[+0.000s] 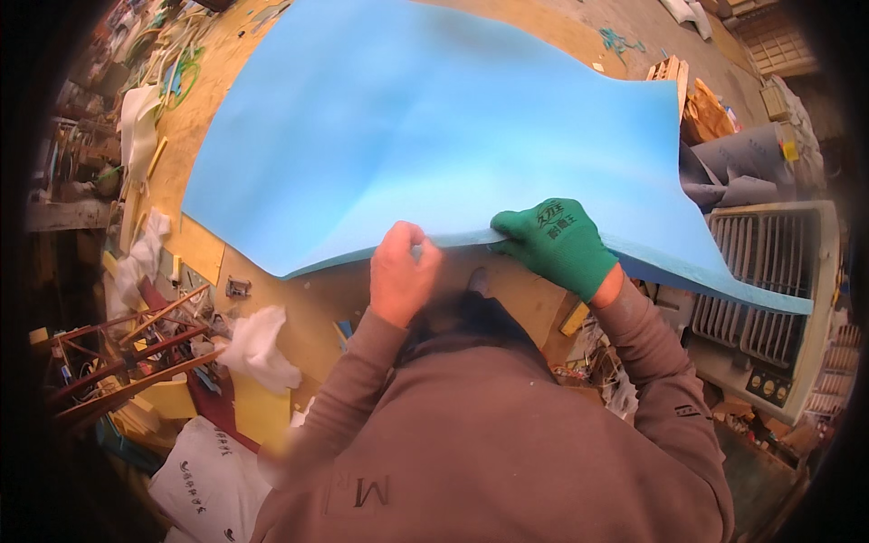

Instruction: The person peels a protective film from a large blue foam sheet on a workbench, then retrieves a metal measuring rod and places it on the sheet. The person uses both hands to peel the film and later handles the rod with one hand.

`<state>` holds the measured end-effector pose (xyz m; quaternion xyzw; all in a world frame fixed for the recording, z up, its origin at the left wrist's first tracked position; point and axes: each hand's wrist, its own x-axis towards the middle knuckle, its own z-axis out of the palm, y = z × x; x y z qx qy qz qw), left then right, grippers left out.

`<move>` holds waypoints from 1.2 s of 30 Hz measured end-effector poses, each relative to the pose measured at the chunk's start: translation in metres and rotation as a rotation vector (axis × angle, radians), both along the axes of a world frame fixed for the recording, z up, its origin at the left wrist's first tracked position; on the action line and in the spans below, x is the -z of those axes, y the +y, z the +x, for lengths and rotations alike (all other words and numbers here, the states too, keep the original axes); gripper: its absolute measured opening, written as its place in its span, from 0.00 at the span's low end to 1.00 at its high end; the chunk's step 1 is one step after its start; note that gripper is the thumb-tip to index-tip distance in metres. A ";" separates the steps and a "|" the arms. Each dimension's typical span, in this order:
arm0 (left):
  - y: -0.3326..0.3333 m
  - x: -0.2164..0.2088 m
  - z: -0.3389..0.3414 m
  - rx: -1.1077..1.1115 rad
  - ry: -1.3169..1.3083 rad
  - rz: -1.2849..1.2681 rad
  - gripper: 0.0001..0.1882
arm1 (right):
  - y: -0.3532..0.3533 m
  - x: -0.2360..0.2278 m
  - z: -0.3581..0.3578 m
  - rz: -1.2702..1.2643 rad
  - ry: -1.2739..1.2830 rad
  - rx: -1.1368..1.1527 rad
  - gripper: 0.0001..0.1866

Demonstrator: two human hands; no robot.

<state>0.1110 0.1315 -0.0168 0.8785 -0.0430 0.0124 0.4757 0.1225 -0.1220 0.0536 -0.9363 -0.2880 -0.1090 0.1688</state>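
Observation:
A large light-blue foam sheet (434, 127) spreads out before me, its near edge raised and bowed. My left hand (400, 276) is bare and closed at that edge, left of the middle, with its fingers curled over the rim. Just to the right, my right hand (554, 246), in a green work glove, pinches the same edge, the thumb pointing left along it. The fingers underneath are hidden. From there the sheet's right side runs out as a narrow strip over a slatted heater-like unit.
That beige unit (769, 362) with metal slats and knobs stands at my right. Behind it lies a grey roll (738, 163). A reddish frame (136, 348), white plastic wrap (258, 348) and a printed white sack (213, 475) lie at my left. My shoe (478, 279) shows below the sheet.

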 end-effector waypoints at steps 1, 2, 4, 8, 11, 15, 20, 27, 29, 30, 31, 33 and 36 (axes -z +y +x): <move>0.002 0.002 -0.001 -0.023 0.036 0.008 0.06 | -0.002 -0.002 -0.001 -0.041 0.082 0.028 0.11; 0.005 0.005 -0.001 -0.029 0.041 0.002 0.06 | -0.004 -0.004 -0.001 -0.083 0.163 0.057 0.11; 0.011 0.014 -0.001 -0.044 0.049 -0.011 0.07 | -0.008 -0.006 -0.001 -0.131 0.240 0.087 0.13; 0.030 0.038 0.004 -0.139 0.033 0.052 0.07 | -0.012 -0.010 -0.002 -0.110 0.169 0.077 0.14; 0.045 0.047 0.011 -0.179 -0.004 0.067 0.07 | -0.014 -0.011 -0.002 -0.135 0.197 0.074 0.15; 0.047 0.037 0.012 -0.090 0.204 -0.451 0.04 | -0.014 -0.010 -0.002 -0.114 0.193 0.068 0.16; 0.031 0.025 0.014 0.032 0.497 -1.102 0.04 | -0.012 -0.009 0.000 -0.171 0.279 0.086 0.12; 0.045 0.037 0.026 -0.013 0.352 -0.572 0.09 | -0.018 -0.010 -0.001 -0.087 0.241 0.078 0.11; 0.052 0.035 0.024 0.067 0.206 -0.314 0.11 | -0.020 -0.008 -0.002 -0.096 0.211 0.107 0.11; 0.056 0.033 0.022 0.140 0.156 -0.209 0.12 | -0.022 -0.007 -0.002 -0.086 0.172 0.114 0.11; 0.056 0.031 0.021 0.166 0.101 -0.092 0.13 | -0.022 -0.005 -0.002 -0.101 0.175 0.111 0.11; 0.053 0.029 0.021 0.279 0.000 0.107 0.15 | -0.023 -0.006 -0.001 -0.130 0.166 0.112 0.11; 0.046 0.029 0.031 0.296 -0.124 0.164 0.15 | -0.019 -0.016 0.002 -0.223 0.292 0.116 0.17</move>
